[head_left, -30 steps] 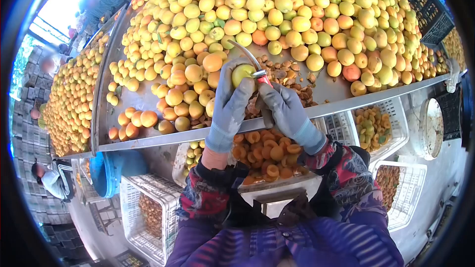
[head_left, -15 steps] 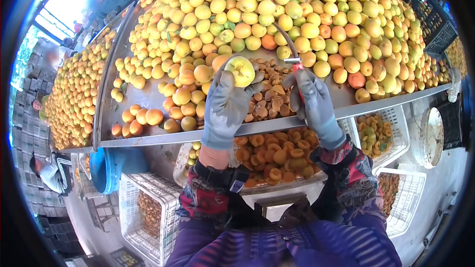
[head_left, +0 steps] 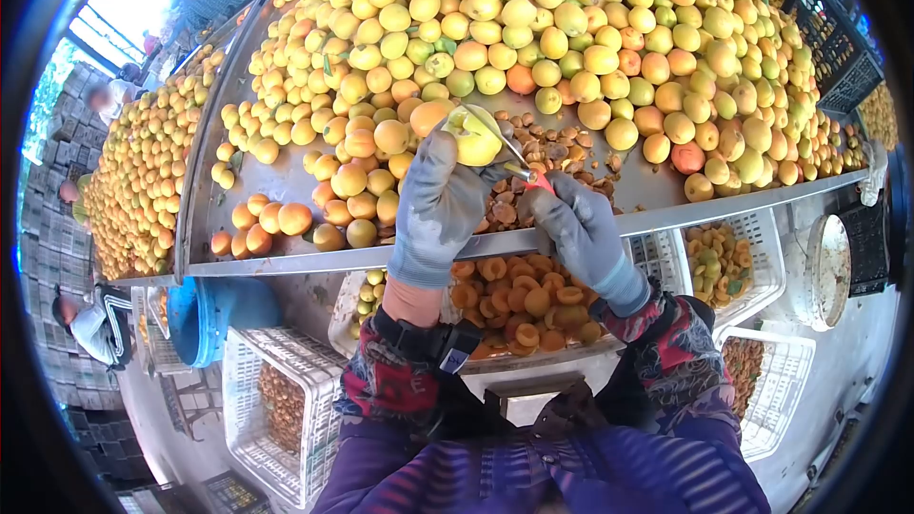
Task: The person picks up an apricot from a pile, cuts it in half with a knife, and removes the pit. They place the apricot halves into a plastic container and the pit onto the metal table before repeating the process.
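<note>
My left hand (head_left: 433, 200), in a grey-coated glove, holds a yellow-green apricot (head_left: 479, 143) upright between thumb and fingers. Gloved too, my right hand (head_left: 583, 228) is closed round the red handle of a curved-bladed knife (head_left: 541, 182). The thin blade arcs over the apricot's top right side and appears to touch it; its exact contact I cannot make out. Beneath and behind both hands, brown apricot stones (head_left: 506, 211) lie on the metal table (head_left: 657, 192). Whole apricots (head_left: 533, 29) are heaped beyond them.
Below the table edge is a container of halved apricots (head_left: 533, 303). White crates (head_left: 319, 390) stand at lower left and right, a blue barrel (head_left: 228, 314) at left, a white bucket (head_left: 830, 271) at right. Another person (head_left: 100, 324) is at far left.
My right hand has moved left and tilted, bringing the knife's blade from upright, apart from the fruit, over to the apricot. My left hand stays nearly in place with the apricot.
</note>
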Motion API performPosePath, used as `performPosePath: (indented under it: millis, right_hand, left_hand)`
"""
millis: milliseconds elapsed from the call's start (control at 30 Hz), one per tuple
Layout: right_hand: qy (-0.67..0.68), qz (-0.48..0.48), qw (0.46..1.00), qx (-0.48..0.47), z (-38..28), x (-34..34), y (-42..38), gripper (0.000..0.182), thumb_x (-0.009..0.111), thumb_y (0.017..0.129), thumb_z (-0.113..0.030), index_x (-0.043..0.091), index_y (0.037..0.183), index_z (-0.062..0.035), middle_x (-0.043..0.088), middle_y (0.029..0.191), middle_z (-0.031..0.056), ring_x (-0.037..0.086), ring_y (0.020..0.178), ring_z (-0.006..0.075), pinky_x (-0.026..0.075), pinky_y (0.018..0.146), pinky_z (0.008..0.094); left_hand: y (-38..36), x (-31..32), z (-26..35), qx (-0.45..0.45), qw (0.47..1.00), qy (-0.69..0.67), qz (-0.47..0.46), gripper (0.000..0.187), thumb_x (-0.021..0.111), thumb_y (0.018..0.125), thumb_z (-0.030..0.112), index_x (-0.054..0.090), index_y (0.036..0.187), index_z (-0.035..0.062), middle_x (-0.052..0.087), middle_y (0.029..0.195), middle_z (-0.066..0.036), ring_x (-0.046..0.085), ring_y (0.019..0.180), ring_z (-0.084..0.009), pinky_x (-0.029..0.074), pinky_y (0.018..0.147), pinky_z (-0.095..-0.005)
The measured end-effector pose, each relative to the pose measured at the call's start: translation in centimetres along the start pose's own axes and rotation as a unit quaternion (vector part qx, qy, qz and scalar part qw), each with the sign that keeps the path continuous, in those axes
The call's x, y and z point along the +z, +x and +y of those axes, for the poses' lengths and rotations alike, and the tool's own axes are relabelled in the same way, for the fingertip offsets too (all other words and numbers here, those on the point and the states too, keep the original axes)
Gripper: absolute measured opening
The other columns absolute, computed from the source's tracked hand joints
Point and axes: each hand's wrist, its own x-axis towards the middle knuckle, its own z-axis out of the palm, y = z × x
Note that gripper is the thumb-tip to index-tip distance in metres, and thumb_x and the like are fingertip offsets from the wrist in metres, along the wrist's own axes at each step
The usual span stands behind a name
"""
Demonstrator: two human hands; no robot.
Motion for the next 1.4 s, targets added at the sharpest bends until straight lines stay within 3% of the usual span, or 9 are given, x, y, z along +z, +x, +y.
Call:
performPosePath:
  millis: [167, 533, 700, 867, 1000, 1067, 1133, 1267, 1400]
  right_hand:
    - [0.027, -0.004, 0.999, -0.018, 0.3, 0.0, -0.2, 0.025, 0.047, 0.098, -0.020, 0.050, 0.081, -0.0012, 0.042, 0.058, -0.0059, 0.038, 0.051, 0.0003, 0.031, 0.045, 0.0180]
    - [-0.151, 0.049, 0.986, -0.043, 0.7, 1.3, 0.1, 0.027, 0.049, 0.097, -0.024, 0.054, 0.086, 0.0002, 0.050, 0.058, 0.0063, 0.046, 0.052, 0.0096, 0.039, 0.049, 0.0268]
    - [-0.093, 0.028, 0.995, 0.014, 1.6, 0.9, 0.6, 0.024, 0.051, 0.096, -0.022, 0.055, 0.089, 0.0006, 0.055, 0.062, 0.0101, 0.052, 0.055, 0.0137, 0.042, 0.052, 0.0289]
    - [-0.102, 0.028, 0.994, 0.033, 1.8, 0.8, 0.6, 0.025, 0.053, 0.095, -0.024, 0.055, 0.090, 0.0003, 0.058, 0.064, 0.0115, 0.058, 0.057, 0.0165, 0.043, 0.053, 0.0305]
    - [-0.152, 0.054, 0.987, 0.004, 1.1, 1.5, 0.5, 0.028, 0.056, 0.093, -0.029, 0.054, 0.088, -0.0018, 0.058, 0.063, 0.0126, 0.059, 0.056, 0.0237, 0.043, 0.051, 0.0332]
    - [-0.208, 0.051, 0.977, 0.001, 1.2, 1.5, 0.5, 0.029, 0.057, 0.093, -0.031, 0.054, 0.088, -0.0027, 0.058, 0.063, 0.0132, 0.060, 0.056, 0.0275, 0.043, 0.050, 0.0341]
    - [-0.310, 0.061, 0.949, 0.008, 1.4, 1.4, 0.4, 0.029, 0.056, 0.093, -0.033, 0.054, 0.087, -0.0042, 0.056, 0.061, 0.0139, 0.059, 0.057, 0.0326, 0.043, 0.049, 0.0351]
    - [-0.234, 0.066, 0.970, 0.019, 0.6, 1.3, 0.4, 0.031, 0.057, 0.092, -0.034, 0.053, 0.084, -0.0048, 0.055, 0.059, 0.0139, 0.059, 0.056, 0.0324, 0.042, 0.048, 0.0358]
    - [-0.224, 0.080, 0.971, 0.004, 1.7, 1.1, 0.5, 0.031, 0.058, 0.091, -0.036, 0.053, 0.084, -0.0058, 0.056, 0.060, 0.0134, 0.059, 0.055, 0.0316, 0.042, 0.047, 0.0361]
  left_hand:
    - [-0.2, 0.8, 0.1, -0.009, 0.999, 0.034, 0.022, 0.042, 0.053, 0.095, 0.031, 0.050, 0.122, -0.0012, 0.060, 0.112, -0.012, 0.060, 0.101, -0.0234, 0.048, 0.091, -0.0422]
    - [-0.5, 1.1, -0.1, 0.008, 0.997, 0.078, 0.011, 0.045, 0.050, 0.096, 0.032, 0.048, 0.125, -0.0023, 0.060, 0.115, -0.014, 0.058, 0.105, -0.0237, 0.045, 0.093, -0.0380]
    - [-0.2, 1.4, 0.3, 0.000, 0.995, 0.094, 0.044, 0.048, 0.056, 0.093, 0.026, 0.044, 0.129, -0.0034, 0.057, 0.118, -0.011, 0.055, 0.109, -0.0198, 0.043, 0.095, -0.0326]
    - [0.0, 1.6, 0.2, 0.105, 0.923, 0.364, 0.060, 0.046, 0.063, 0.088, 0.010, 0.045, 0.128, -0.0045, 0.059, 0.112, -0.008, 0.055, 0.102, -0.0116, 0.044, 0.092, -0.0270]
    - [0.0, 1.1, -0.6, 0.132, 0.922, 0.354, 0.088, 0.043, 0.062, 0.090, 0.016, 0.047, 0.126, -0.0027, 0.059, 0.108, -0.006, 0.056, 0.097, -0.0110, 0.047, 0.086, -0.0265]
    - [0.0, 1.1, -0.9, 0.065, 0.983, 0.133, 0.109, 0.041, 0.060, 0.092, 0.024, 0.050, 0.123, -0.0009, 0.059, 0.106, -0.004, 0.056, 0.093, -0.0111, 0.047, 0.081, -0.0252]
    - [0.0, 1.1, -0.6, 0.045, 0.984, 0.125, 0.118, 0.042, 0.060, 0.092, 0.027, 0.051, 0.122, -0.0006, 0.059, 0.106, -0.004, 0.056, 0.093, -0.0111, 0.047, 0.080, -0.0246]
    - [0.2, 0.5, -0.7, -0.027, 0.989, 0.082, 0.116, 0.042, 0.057, 0.094, 0.028, 0.049, 0.123, -0.0010, 0.059, 0.107, -0.005, 0.057, 0.095, -0.0112, 0.046, 0.082, -0.0241]
    - [0.2, 2.4, -0.9, 0.093, 0.970, 0.198, 0.108, 0.039, 0.047, 0.098, 0.028, 0.046, 0.122, -0.0029, 0.059, 0.110, -0.009, 0.056, 0.102, -0.0170, 0.043, 0.091, -0.0324]
